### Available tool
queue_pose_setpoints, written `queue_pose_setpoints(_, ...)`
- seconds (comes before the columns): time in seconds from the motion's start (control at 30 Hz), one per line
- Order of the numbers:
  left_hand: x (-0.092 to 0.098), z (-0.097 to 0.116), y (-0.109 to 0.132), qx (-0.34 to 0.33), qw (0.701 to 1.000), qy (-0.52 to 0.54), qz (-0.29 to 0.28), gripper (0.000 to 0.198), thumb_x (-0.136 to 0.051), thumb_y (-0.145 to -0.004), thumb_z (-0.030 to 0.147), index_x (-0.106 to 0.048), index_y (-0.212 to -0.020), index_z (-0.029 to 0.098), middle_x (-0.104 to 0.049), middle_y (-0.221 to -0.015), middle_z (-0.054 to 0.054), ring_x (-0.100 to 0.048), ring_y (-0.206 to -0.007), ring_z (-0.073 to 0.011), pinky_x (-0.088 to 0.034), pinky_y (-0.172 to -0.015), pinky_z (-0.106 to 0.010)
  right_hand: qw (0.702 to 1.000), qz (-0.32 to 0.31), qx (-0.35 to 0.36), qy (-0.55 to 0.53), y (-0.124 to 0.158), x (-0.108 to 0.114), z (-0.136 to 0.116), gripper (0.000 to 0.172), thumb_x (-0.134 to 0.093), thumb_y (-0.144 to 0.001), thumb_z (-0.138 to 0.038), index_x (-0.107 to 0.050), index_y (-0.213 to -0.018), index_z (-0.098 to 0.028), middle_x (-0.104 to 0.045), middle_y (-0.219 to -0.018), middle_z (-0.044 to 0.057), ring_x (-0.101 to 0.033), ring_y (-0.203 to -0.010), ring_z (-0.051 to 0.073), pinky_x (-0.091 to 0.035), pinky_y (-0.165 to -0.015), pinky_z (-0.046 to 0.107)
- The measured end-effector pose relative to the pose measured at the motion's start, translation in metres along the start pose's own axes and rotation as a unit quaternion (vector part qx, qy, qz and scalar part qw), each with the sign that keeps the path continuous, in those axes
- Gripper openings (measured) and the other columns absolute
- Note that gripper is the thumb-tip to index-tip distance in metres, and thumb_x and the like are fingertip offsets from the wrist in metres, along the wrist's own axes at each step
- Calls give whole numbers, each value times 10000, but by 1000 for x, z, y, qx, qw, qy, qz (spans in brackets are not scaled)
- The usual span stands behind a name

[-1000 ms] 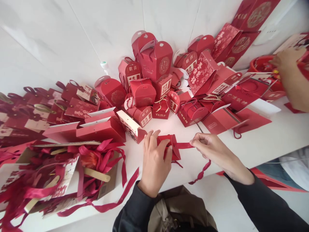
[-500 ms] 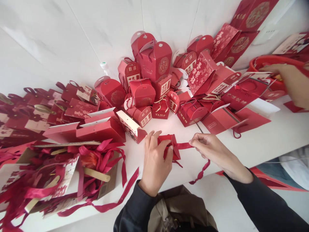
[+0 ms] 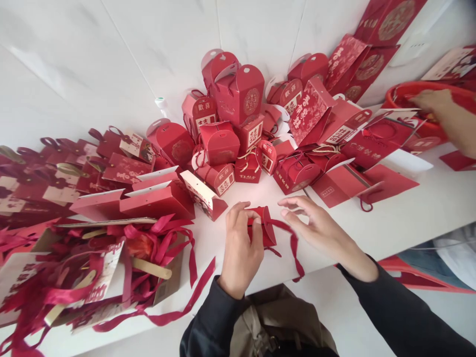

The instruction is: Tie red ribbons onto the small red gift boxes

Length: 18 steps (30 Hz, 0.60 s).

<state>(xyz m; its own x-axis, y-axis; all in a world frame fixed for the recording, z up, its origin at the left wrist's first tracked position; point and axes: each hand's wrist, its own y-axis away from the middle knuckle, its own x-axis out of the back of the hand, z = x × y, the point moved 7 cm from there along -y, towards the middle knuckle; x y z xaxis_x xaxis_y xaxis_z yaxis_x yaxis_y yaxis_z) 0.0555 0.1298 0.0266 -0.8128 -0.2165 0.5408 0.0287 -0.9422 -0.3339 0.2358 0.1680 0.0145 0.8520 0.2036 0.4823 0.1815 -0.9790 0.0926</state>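
Ribbon [image 3: 294, 244] now loose from right hand [image 3: 322, 225]

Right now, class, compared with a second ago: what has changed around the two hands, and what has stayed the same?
The right hand has opened its grip, letting go of the dark red satin ribbon, and shifted slightly left. The ribbon, previously stretched straight out, now droops toward the table's near edge. The left hand stays on the small red card box.

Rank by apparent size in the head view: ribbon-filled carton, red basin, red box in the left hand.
1. Ribbon-filled carton
2. Red basin, partly hidden
3. Red box, clearly smallest
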Motion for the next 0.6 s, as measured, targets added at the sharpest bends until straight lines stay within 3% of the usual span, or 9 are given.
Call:
queue_pose_setpoints(0.07,6,3,0,5,1000,16,9,119,-470,-1031,164,-577,-998,206,-612,-1289,-129,-557,-1296,-243,-476,-1085,-458,996,8,84,30,0,-6,-19,333,-571,-986,-471,-662,-1246,-284,-614,-1356,95,-514,-1332,294,-458,-1055,456)
queue_pose_setpoints(0.13,12,6,1,6,999,26,21,114,-487,-1032,185,-589,-992,217,-618,-1293,-115,-553,-1309,-242,-462,-1097,-453,987,-21,152,44,1,-17,-38,283,-549,-1016,-440,-678,-1217,-289,-590,-1397,100,-462,-1407,291,-381,-1159,494)
queue_pose_setpoints(0.27,23,7,8,10,998,15,58,75,-526,-1014,194,-589,-1022,234,-637,-1242,-89,-583,-1250,-228,-475,-1061,-424,985,-75,154,11,-6,-34,-50,216,-575,-1020,-422,-698,-960,-256,-634,-1283,96,-578,-1291,268,-457,-1104,448)
queue_pose_setpoints(0.4,20,-11,21,64,996,-23,60,349,-630,-922,221,-508,-1249,211,-616,-1137,-98,-616,-1080,-244,-527,-922,-412,983,-51,166,63,-12,-38,-47,170,-575,-1009,-354,-682,-938,-243,-643,-1249,115,-587,-1270,282,-493,-1076,479)
queue_pose_setpoints(0.5,17,-26,29,128,990,22,59,335,-591,-940,241,-498,-1260,206,-608,-1009,-58,-615,-920,-202,-530,-845,-371,977,-60,184,92,-13,-46,-44,121,-602,-974,-298,-673,-902,-234,-640,-1253,140,-579,-1282,306,-488,-1086,529)
queue_pose_setpoints(0.6,17,-31,32,151,984,74,64,315,-582,-957,274,-502,-1254,207,-604,-978,-41,-609,-893,-181,-520,-851,-351,974,-70,194,98,-14,-52,-44,133,-591,-970,-273,-673,-878,-222,-638,-1266,160,-577,-1288,315,-483,-1091,551)
